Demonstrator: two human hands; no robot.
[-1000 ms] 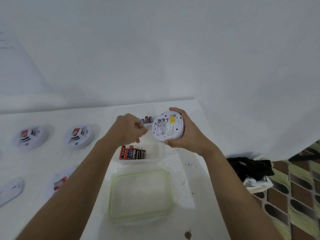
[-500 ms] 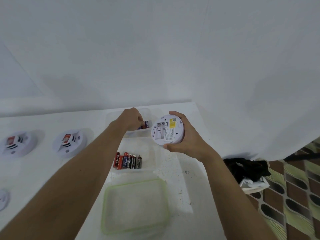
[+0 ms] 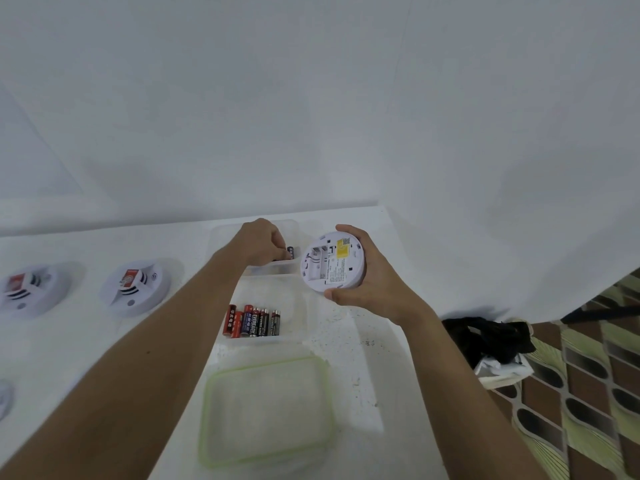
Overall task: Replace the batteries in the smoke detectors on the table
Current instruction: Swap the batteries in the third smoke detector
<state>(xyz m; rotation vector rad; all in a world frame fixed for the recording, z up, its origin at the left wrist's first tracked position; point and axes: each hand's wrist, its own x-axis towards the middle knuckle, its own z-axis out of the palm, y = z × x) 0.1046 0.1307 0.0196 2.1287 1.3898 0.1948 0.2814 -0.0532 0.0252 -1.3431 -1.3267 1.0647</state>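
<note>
My right hand (image 3: 374, 285) grips a round white smoke detector (image 3: 334, 264) above the table, its back facing me with a yellow label and a battery bay that looks empty. My left hand (image 3: 261, 245) reaches into the far clear container (image 3: 221, 233), where its curled fingers pinch a dark battery (image 3: 290, 252); the hand hides the rest of that container's contents. A nearer clear container (image 3: 298, 306) holds a row of several red and black batteries (image 3: 254, 320). Two more white detectors (image 3: 136, 287) (image 3: 29, 292) lie on the table at the left.
A clear lid with a green rim (image 3: 266, 410) lies near the front of the white table (image 3: 86, 341). Part of another white piece (image 3: 4, 398) shows at the left edge. Off the table's right edge, black cloth (image 3: 488, 336) lies on a patterned floor (image 3: 588, 375).
My left hand moved away from the detector to the far container and now sits lower in it. My right hand kept holding the detector, nearly still.
</note>
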